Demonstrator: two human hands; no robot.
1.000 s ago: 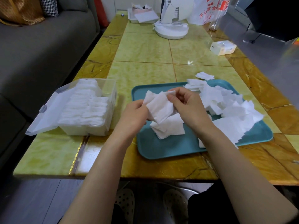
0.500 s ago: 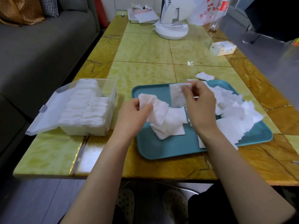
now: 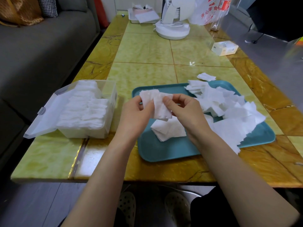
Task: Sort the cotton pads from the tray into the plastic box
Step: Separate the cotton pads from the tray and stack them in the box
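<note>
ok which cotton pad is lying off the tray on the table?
The lone pad on the tabletop just past the tray's far rim. All others are on the tray, held, or in the plastic box.

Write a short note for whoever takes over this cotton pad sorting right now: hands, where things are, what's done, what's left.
Hands: left hand and right hand both pinch one bunch of pads above the tray.
Things: plastic box, lid open, sits left of the tray, with rows of packed pads in it. A loose pile covers the tray's right side, a small stack lies under the hands, one stray pad lies on the table beyond the tray.
Done: box largely filled.
Left: box the held bunch, then the rest.
</note>
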